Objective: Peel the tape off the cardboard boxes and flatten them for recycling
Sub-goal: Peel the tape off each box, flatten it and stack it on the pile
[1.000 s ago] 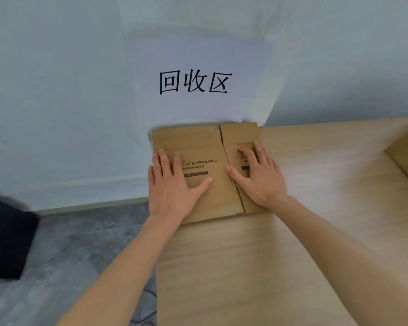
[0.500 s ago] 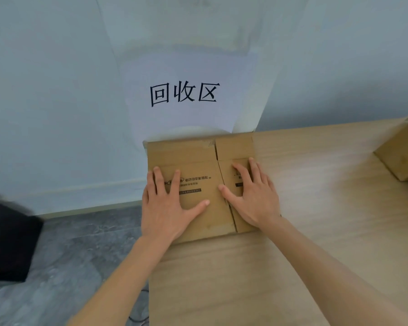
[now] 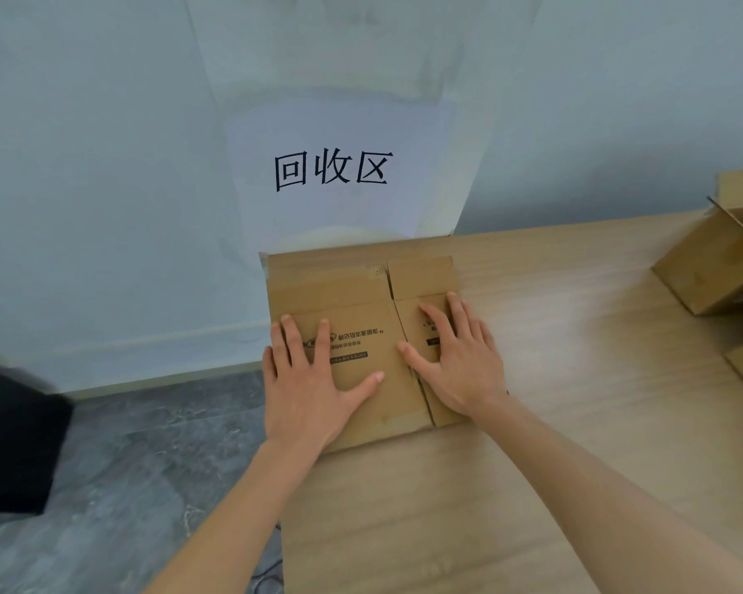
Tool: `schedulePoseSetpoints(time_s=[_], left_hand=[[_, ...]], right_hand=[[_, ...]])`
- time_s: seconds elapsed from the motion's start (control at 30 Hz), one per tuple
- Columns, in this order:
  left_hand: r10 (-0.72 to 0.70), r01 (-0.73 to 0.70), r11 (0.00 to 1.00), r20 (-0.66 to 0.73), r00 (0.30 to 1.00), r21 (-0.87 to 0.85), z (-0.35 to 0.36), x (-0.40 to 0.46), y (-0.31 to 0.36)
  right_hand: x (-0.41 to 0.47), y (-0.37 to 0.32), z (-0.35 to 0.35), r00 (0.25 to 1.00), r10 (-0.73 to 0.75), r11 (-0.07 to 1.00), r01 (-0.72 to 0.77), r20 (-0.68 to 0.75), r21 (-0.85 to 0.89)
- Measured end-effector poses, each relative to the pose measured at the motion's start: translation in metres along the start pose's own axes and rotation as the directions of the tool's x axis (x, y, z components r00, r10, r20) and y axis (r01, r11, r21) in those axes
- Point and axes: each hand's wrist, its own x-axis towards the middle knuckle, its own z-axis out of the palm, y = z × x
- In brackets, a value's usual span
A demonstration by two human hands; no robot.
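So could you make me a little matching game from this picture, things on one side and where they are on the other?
Things:
1. flattened box
2. paper sign
3. open box
4. left hand

Places:
A. far right of the table
B. on the wall
C. table corner, under both hands
D. flat on the printed panel

Pairs: 1-C, 2-B, 3-A, 4-D
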Motion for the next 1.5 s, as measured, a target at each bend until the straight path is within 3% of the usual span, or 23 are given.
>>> schedulePoseSetpoints(time_s=[0.3, 0.43, 0.5, 0.6, 0.7, 0.8, 1.03, 1.23, 1.5], left_hand=[[0.064, -0.065, 0.998, 0.025, 0.998, 0.018, -0.002, -0.001, -0.006], [0.070, -0.069, 0.998, 0.189, 0.979, -0.008, -0.018, 0.000, -0.006], [0.094, -0.088, 0.996, 0.244, 0.965, -0.036, -0.035, -0.005, -0.004], [0.192, -0.185, 0.981, 0.162, 0.968, -0.054, -0.065, -0.031, 0.005], [0.289, -0.277, 0.957, 0.165, 0.943, -0.088, -0.097, -0.073, 0.016], [0.312, -0.296, 0.950, 0.248, 0.917, -0.103, -0.134, -0.118, 0.027], [0.449, -0.457, 0.889, 0.194, 0.872, -0.003, -0.235, -0.252, 0.090], [0.513, -0.517, 0.853, 0.066, 0.856, 0.066, -0.319, -0.380, 0.200], [0.576, -0.577, 0.814, -0.042, 0.817, -0.063, -0.388, -0.517, 0.359]], right_hand=[[-0.012, -0.009, -0.002, 0.997, 0.066, 0.994, -0.062, 0.038, -0.088], [-0.013, -0.019, -0.024, 0.978, 0.097, 0.966, -0.047, 0.186, -0.256], [-0.027, -0.026, -0.040, 0.988, 0.085, 0.974, -0.054, 0.132, -0.220], [-0.083, -0.026, -0.063, 1.000, -0.010, 0.982, 0.010, 0.001, -0.188], [-0.161, -0.002, -0.083, 0.979, -0.095, 0.961, 0.138, 0.181, -0.239], [-0.220, 0.035, -0.120, 0.959, -0.037, 0.961, 0.111, 0.281, -0.253], [-0.328, 0.094, -0.264, 0.995, 0.002, 0.987, 0.014, 0.098, -0.163], [-0.468, 0.150, -0.390, 0.997, -0.076, 0.977, 0.077, 0.010, -0.200], [-0.636, 0.247, -0.534, 0.988, 0.034, 0.983, -0.061, -0.151, -0.176]])
